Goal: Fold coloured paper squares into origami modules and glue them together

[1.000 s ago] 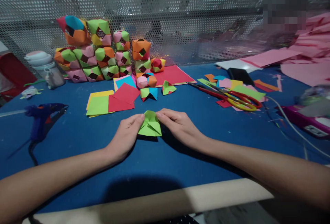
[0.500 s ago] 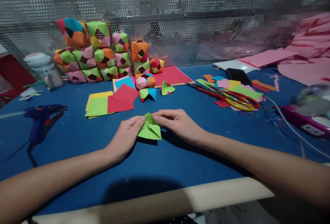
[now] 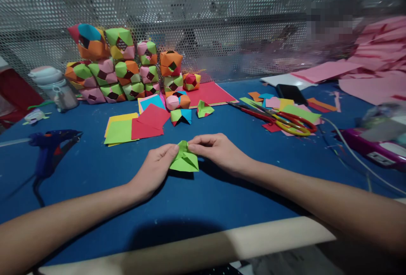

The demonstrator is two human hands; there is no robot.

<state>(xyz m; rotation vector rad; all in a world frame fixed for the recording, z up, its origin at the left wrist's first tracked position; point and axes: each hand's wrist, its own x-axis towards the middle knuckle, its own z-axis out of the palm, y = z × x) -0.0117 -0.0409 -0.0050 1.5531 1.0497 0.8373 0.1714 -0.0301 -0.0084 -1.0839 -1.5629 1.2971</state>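
Observation:
A partly folded green paper (image 3: 184,163) is held just above the blue table, its lower flap sticking out toward me. My left hand (image 3: 158,163) pinches its left edge between thumb and fingers. On the other side, my right hand (image 3: 217,150) grips the upper right corner with thumb and fingertips; both hands are closed. Beyond them lie a small folded green piece (image 3: 204,109) and a green, yellow and blue folded piece (image 3: 181,117). Square sheets in red (image 3: 151,121) and green (image 3: 119,132) rest to the left of these.
Stacked folded paper balls (image 3: 127,72) stand at the back left. A blue glue gun (image 3: 47,148) with its cord is at the left, near a jar (image 3: 53,89). Scissors (image 3: 285,123), paper scraps, a black phone (image 3: 292,94) and a purple object (image 3: 368,146) occupy the right.
The green paper and both hands stay nearly in place, with the right fingertips shifting slightly at the paper's upper corner. The whole view has moved a little.

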